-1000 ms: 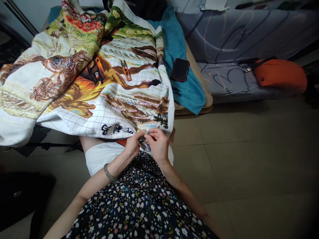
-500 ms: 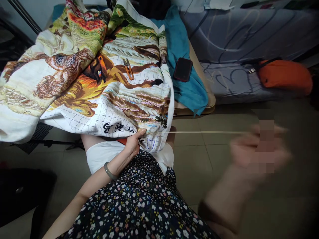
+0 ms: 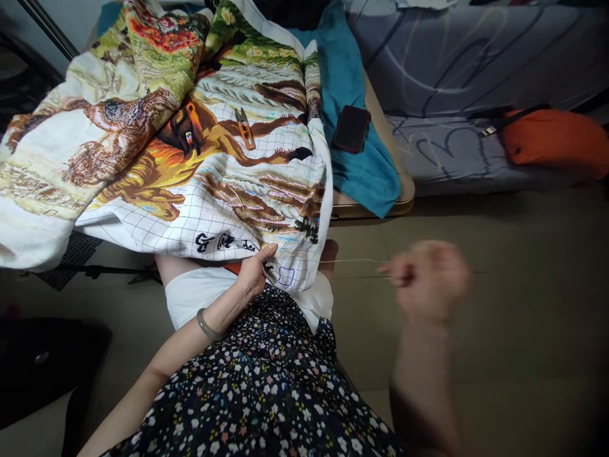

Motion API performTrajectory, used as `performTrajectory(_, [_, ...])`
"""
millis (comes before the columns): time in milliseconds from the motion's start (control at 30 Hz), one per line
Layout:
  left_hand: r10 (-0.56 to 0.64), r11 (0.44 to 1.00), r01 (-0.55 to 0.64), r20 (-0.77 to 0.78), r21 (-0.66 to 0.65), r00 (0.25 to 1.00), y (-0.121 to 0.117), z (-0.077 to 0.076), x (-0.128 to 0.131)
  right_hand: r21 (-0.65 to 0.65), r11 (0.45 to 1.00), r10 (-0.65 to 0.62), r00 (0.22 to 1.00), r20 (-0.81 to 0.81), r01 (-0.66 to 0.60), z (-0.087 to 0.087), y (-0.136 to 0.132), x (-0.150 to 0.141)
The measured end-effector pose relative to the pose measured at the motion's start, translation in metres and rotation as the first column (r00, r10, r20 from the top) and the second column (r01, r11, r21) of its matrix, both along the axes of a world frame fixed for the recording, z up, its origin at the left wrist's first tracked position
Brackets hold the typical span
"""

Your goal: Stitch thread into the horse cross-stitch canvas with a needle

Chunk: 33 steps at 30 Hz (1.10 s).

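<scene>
A large cross-stitch cloth (image 3: 157,238), white with a printed grid and colourful stitched areas, spreads over my lap and the low table. At its near edge my left hand (image 3: 252,270) grips the fabric, thumb on top and fingers hidden underneath. From the cloth beside that thumb a thin pale thread (image 3: 354,260) runs rightward, slightly slack. My right hand (image 3: 431,279), blurred by motion, is closed at the thread's far end, off to the right of the cloth. Whether a needle is in its fingers is too small to see. Orange thread snips (image 3: 245,132) lie on the cloth.
A dark phone (image 3: 351,129) rests on a teal cloth (image 3: 368,184) covering the table edge (image 3: 404,206). Behind stands a grey patterned sofa (image 3: 476,63) with an orange bag (image 3: 554,145). A dark bag-like object (image 3: 42,381) is at lower left. Tiled floor (image 3: 371,317) lies at right.
My right hand has moved left, nearer the cloth. The thread, taut before, now spans a shorter stretch and sags a little. My left hand stays in place on the cloth.
</scene>
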State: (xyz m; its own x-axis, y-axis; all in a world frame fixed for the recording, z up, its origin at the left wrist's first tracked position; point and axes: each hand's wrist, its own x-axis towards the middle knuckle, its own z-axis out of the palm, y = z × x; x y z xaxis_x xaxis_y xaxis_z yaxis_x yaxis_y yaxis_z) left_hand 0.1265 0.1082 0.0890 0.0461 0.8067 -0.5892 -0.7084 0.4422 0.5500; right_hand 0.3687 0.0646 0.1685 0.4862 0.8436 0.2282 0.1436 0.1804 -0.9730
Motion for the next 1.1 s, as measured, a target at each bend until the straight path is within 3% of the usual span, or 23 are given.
performTrajectory(33, [-0.014, 1.0, 0.014, 0.006, 0.004, 1.0, 0.0, 0.001, 0.0, -0.132, 0.981, 0.142, 0.989, -0.028, -0.144, -0.012, 0.001, -0.021])
performTrajectory(100, [-0.047, 0.999, 0.047, 0.017, 0.005, 0.999, 0.0, 0.002, -0.001, -0.308, 0.861, 0.416, 0.909, -0.034, -0.405, -0.034, 0.003, -0.063])
performTrajectory(167, [-0.071, 0.997, 0.071, 0.019, -0.003, 0.997, 0.0, 0.002, -0.002, -0.359, 0.812, 0.515, 0.855, 0.066, -0.461, -0.05, 0.006, -0.094])
performTrajectory(300, [-0.067, 0.997, 0.067, 0.008, -0.025, 0.998, -0.001, 0.001, -0.003, -0.356, 0.84, 0.494, 0.848, 0.191, -0.409, -0.059, 0.011, -0.114])
performTrajectory(600, [-0.044, 0.998, 0.045, 0.009, -0.043, 0.999, 0.0, 0.004, -0.001, -0.374, 0.858, 0.46, 0.851, 0.253, -0.352, -0.054, 0.017, -0.118])
performTrajectory(867, [-0.049, 0.998, 0.049, -0.001, -0.051, 0.999, 0.0, 0.009, 0.0, -0.405, 0.839, 0.462, 0.869, 0.178, -0.363, -0.053, 0.017, -0.119])
performTrajectory(1100, [-0.022, 0.999, 0.021, -0.006, -0.037, 1.0, 0.0, 0.008, 0.001, -0.397, 0.868, 0.423, 0.863, 0.277, -0.298, -0.051, 0.018, -0.124])
